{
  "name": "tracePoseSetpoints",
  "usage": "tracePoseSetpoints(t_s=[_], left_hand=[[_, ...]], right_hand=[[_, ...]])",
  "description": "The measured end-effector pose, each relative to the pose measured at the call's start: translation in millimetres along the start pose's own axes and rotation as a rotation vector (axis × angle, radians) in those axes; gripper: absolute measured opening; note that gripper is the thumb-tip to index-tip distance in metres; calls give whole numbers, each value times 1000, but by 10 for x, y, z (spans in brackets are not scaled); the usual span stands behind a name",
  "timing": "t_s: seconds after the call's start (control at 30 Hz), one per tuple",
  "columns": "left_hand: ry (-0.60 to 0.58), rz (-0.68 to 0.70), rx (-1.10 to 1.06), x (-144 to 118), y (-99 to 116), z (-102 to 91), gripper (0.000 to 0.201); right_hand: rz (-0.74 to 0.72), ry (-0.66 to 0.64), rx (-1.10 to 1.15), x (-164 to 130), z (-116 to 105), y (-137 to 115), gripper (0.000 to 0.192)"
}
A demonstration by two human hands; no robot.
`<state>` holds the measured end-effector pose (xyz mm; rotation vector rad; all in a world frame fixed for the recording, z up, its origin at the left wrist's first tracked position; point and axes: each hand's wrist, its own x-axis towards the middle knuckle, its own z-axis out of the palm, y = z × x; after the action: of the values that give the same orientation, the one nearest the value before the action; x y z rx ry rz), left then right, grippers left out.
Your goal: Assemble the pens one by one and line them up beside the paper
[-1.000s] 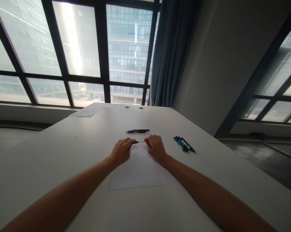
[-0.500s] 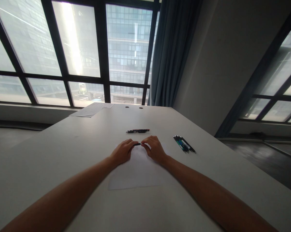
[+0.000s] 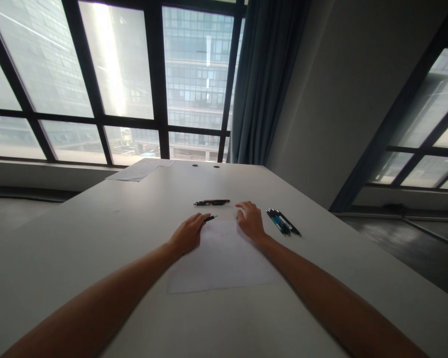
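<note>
My left hand [image 3: 187, 232] is closed around a dark pen [image 3: 209, 218], whose thin pale tip points right, above the far edge of a white paper sheet [image 3: 220, 263]. To the right of that tip, my right hand [image 3: 251, 220] has its fingers apart and nothing in them. Just beyond both hands lies a small row of dark pens [image 3: 212, 202]. A second group of several pens [image 3: 283, 222], black with some blue and green parts, rests to the right of my right hand.
The white table [image 3: 134, 223] stretches toward the windows. At its far left lie more paper sheets [image 3: 132, 171]. Two dark round holes [image 3: 216, 166] sit near the far edge. A blue-grey curtain [image 3: 257, 84] hangs behind.
My right hand has let go of the pen's right end and moved right, its fingers spreading. The pen stays in my left hand, with its thin tip now showing.
</note>
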<state>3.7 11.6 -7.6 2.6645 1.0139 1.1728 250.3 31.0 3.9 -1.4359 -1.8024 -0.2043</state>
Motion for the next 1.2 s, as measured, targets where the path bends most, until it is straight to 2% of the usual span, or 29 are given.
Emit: tracePoseSetpoints(t_s=[0.1,0.2,0.3,0.4,0.57,0.73,1.2], left_hand=[[56,-25,-11,2,-12,15,39],[51,-28,-13,2,-10,18,35],[18,-19,-1,1,7,9,32],[8,-10,14,2,18,-2,32],[-2,-2,16,0,6,-2,33],[-17,-20,15,-5,-4,3,33],[-35,-6,7,-7,-6,9,34]], right_hand=[[63,-113,-148,28,16,143,29],[27,-176,-172,26,57,209,26],[-45,-192,-142,21,106,245,15],[-94,-135,-64,26,126,247,14],[-170,-8,229,11,70,34,12],[-168,-44,464,-75,32,-258,8],[-248,-46,445,-135,14,-366,5]])
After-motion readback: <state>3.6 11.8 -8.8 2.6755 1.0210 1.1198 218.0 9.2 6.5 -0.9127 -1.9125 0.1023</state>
